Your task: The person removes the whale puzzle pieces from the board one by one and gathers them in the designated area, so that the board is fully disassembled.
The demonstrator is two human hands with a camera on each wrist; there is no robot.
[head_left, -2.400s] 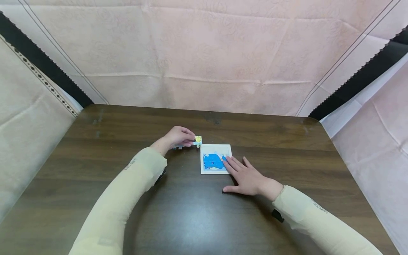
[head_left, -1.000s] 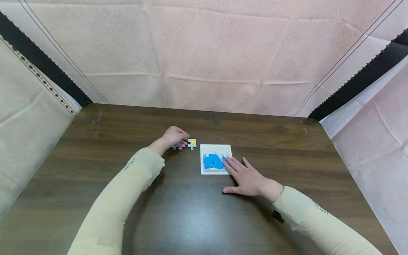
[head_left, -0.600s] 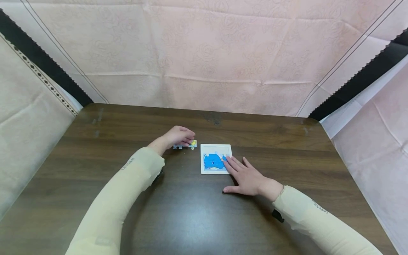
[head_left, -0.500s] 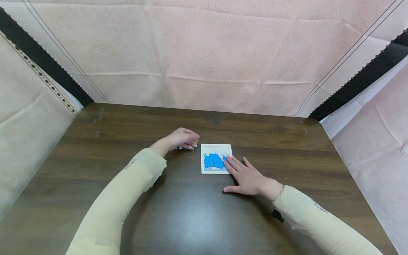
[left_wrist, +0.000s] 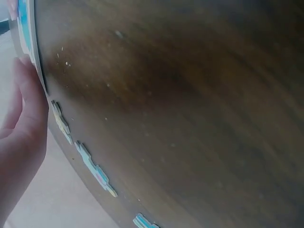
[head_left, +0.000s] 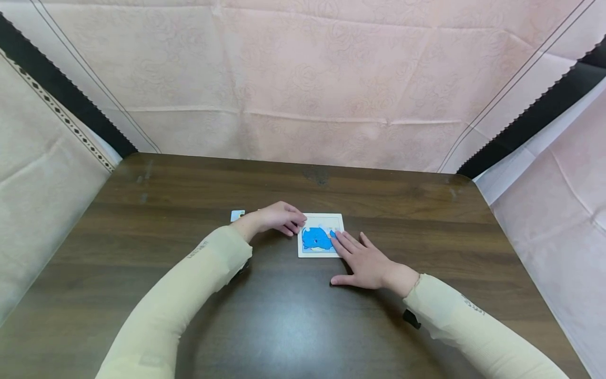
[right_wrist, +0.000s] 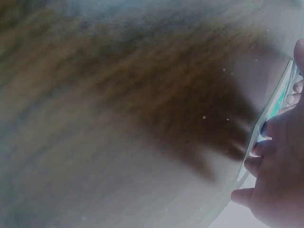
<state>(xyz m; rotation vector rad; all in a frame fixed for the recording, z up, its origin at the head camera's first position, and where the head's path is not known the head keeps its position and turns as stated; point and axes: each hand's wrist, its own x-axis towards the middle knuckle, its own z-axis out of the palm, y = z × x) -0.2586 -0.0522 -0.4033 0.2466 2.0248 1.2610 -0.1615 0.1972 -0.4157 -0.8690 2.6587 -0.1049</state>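
A square white-framed jigsaw puzzle (head_left: 326,215) with a blue whale picture lies on the dark wooden table. My left hand (head_left: 280,217) is at its upper left edge, fingertips appearing to touch the frame and fingers loosely extended. No piece shows in that hand. In the left wrist view, one loose puzzle piece (left_wrist: 61,122) lies beside the hand, a second piece (left_wrist: 95,168) farther along, and a third piece (left_wrist: 145,222) at the bottom. My right hand (head_left: 369,267) lies spread, its fingertips resting on the puzzle's right side and covering part of the picture.
One light blue piece (head_left: 237,215) shows left of the left wrist in the head view; the left arm hides most of the others. The wooden table (head_left: 402,210) extends to a back edge, behind which hangs a pale pink cloth (head_left: 303,79).
My left hand set the yellow-patterned piece down farther left, let go of it, and moved right and nearer to the puzzle frame's edge. The right hand stayed in place.
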